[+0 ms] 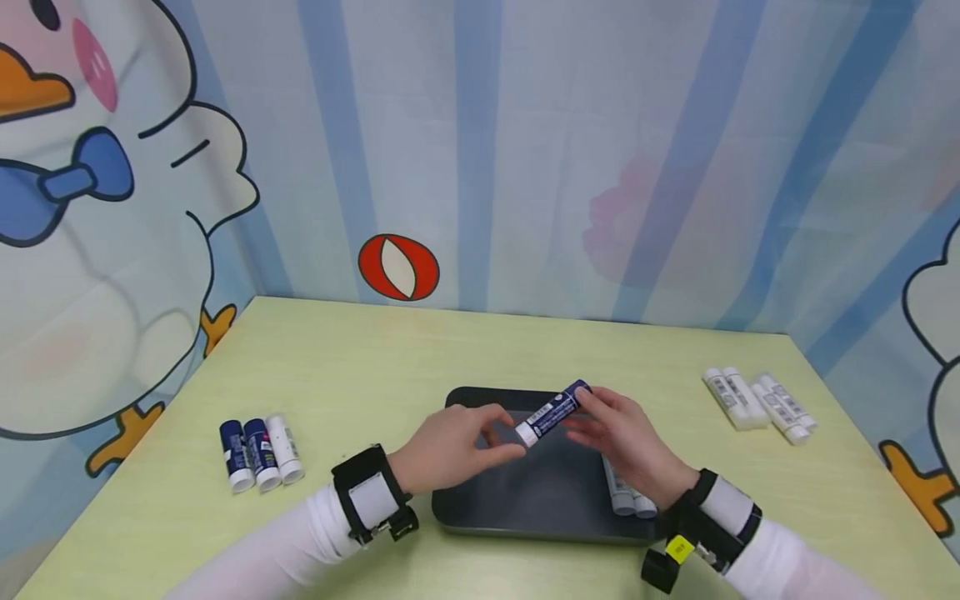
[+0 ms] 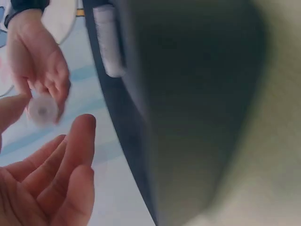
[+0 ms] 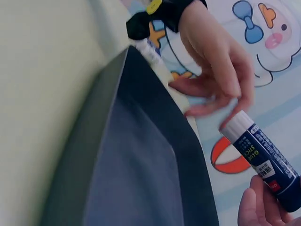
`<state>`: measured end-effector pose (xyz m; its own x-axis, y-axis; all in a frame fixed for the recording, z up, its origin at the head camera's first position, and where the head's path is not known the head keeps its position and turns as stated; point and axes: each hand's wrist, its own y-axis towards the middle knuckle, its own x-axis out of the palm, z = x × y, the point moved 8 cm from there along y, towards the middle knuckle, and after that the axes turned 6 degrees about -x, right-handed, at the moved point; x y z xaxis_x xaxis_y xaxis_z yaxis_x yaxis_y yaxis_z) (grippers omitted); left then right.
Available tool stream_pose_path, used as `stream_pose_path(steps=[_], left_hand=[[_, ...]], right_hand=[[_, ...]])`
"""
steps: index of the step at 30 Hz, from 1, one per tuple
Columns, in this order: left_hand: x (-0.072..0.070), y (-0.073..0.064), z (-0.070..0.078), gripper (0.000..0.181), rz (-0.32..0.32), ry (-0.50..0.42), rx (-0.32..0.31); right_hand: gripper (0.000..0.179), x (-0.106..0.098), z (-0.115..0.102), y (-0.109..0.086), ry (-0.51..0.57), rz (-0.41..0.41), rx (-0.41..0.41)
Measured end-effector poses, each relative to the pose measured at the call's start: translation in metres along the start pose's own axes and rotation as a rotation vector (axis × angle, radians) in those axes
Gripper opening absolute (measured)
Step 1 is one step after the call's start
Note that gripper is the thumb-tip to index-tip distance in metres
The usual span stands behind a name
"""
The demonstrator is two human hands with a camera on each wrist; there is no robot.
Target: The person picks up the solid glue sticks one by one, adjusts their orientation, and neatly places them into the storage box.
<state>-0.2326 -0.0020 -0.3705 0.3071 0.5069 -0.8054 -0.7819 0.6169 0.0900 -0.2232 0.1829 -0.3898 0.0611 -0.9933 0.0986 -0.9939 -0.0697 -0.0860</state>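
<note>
A dark blue glue stick (image 1: 553, 414) with a white end is held above the black tray. My right hand (image 1: 626, 437) pinches its dark end between thumb and fingers. In the right wrist view the label of the glue stick (image 3: 263, 157) faces the camera. Beside the white end is my left hand (image 1: 457, 446), its thumb and fingers spread apart, gripping nothing. The left wrist view shows the round white end of the glue stick (image 2: 43, 111) close to the left thumb; whether they touch is unclear. Under the right hand, white glue sticks (image 1: 621, 493) lie in the tray, partly hidden.
The black tray (image 1: 525, 508) stands at the table's front middle. Two blue glue sticks (image 1: 247, 454) and a white one (image 1: 283, 448) lie at left. Several white glue sticks (image 1: 757, 404) lie at right. A printed curtain (image 1: 525, 167) hangs behind the table (image 1: 360, 358).
</note>
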Motion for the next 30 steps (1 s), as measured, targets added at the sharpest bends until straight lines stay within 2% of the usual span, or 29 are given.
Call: stream_pose_path(steps=[3, 7, 10, 13, 17, 20, 25, 30], left_hand=[[-0.007, -0.006, -0.015, 0.034, 0.033, 0.106, 0.005], [-0.019, -0.012, -0.034, 0.026, 0.107, 0.234, -0.005], [-0.028, -0.016, -0.047, 0.027, 0.159, 0.259, -0.077], [-0.033, -0.017, -0.061, 0.034, 0.177, 0.234, -0.21], [-0.028, -0.015, -0.079, 0.039, 0.107, 0.187, -0.375], [-0.019, -0.014, -0.087, 0.039, 0.026, 0.138, -0.427], [-0.003, -0.014, -0.087, 0.044, -0.073, 0.074, -0.409], [0.005, -0.013, -0.086, 0.043, -0.115, 0.074, -0.389]], right_hand=[[0.054, -0.011, -0.004, 0.004, -0.081, -0.001, -0.016], [0.053, -0.026, -0.01, 0.008, -0.211, 0.012, -0.062], [0.048, -0.035, -0.016, 0.009, -0.315, 0.018, -0.094], [0.045, -0.04, -0.022, 0.013, -0.412, 0.001, -0.12], [0.045, -0.04, -0.026, 0.018, -0.576, -0.051, -0.139], [0.046, -0.034, -0.023, 0.022, -0.707, -0.119, -0.149], [0.04, -0.018, -0.015, 0.022, -0.898, -0.24, -0.179], [0.032, -0.01, -0.004, 0.019, -0.993, -0.283, -0.135]])
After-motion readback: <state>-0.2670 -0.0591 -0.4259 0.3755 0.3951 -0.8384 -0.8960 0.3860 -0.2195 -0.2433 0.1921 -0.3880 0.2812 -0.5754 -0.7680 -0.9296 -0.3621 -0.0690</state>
